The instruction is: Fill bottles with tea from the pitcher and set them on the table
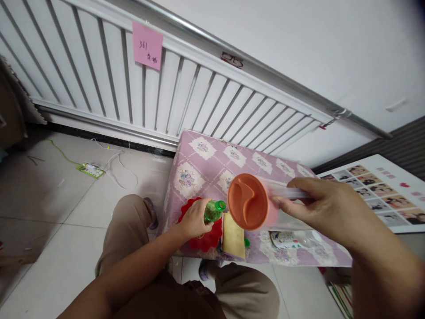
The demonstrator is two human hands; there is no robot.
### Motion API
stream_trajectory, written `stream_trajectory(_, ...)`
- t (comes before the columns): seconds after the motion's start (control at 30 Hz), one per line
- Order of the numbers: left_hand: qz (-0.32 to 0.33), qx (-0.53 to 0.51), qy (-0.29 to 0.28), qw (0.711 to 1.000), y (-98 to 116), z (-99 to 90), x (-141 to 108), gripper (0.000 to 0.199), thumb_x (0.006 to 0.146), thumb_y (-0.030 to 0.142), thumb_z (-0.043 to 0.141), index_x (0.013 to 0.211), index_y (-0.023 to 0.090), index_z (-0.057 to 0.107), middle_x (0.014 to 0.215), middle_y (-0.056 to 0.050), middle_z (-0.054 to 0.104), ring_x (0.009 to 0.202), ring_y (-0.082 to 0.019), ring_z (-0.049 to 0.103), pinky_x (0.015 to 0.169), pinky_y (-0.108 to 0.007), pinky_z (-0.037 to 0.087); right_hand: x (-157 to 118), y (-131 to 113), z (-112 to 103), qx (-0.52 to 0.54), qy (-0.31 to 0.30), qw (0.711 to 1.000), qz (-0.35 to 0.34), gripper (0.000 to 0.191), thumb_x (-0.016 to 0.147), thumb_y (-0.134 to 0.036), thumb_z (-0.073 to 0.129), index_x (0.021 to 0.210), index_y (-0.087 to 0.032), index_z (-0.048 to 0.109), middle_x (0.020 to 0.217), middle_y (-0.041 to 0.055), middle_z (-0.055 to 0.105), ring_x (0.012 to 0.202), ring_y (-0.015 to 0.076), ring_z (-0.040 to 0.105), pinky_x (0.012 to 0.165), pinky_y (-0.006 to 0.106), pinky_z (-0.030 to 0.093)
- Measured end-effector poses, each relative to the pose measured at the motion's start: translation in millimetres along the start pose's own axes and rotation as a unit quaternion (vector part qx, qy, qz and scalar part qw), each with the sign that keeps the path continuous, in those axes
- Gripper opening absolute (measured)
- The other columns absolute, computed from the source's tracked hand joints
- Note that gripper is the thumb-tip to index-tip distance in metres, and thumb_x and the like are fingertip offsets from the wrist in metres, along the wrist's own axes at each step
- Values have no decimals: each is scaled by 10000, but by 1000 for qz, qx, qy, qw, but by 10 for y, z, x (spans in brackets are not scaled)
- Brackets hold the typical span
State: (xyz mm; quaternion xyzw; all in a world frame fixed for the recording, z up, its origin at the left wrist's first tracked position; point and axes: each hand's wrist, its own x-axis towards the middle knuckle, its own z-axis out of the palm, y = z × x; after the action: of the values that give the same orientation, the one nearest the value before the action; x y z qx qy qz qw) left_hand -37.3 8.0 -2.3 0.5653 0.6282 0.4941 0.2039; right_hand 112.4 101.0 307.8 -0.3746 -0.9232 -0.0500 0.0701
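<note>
My left hand (195,219) is wrapped around a green bottle (213,211) whose open-looking neck points to the right. Beneath that hand lies a red scalloped tray (207,241). In my right hand (318,201) is the handle of a clear plastic pitcher, tipped so that its orange lid (248,201) faces left toward the bottle's mouth. A small gap separates the lid from the bottle. Just below the lid a yellow cloth or sponge (233,237) rests on the covered table, with a green cap (247,242) at its right edge.
A clear bottle with a label (287,239) lies on the flowered tablecloth (202,148). Behind stands a white radiator (199,97) bearing a pink note (147,45). A photo board (381,190) leans at the right. On the floor at left is a power strip (90,170) with cords.
</note>
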Motion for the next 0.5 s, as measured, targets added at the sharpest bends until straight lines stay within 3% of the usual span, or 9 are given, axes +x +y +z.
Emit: stream_trajectory(0.5,-5,-3,-6,1000,-5,1,6,787,700,198,715,1405,204,364,1359,-136,555,1296,-318,516,1110,-503,441,5,-10,22,10,-18,1000,21,578,683,-809,502,596,-241,565,481,-32,493,465,136,418,467,280,310)
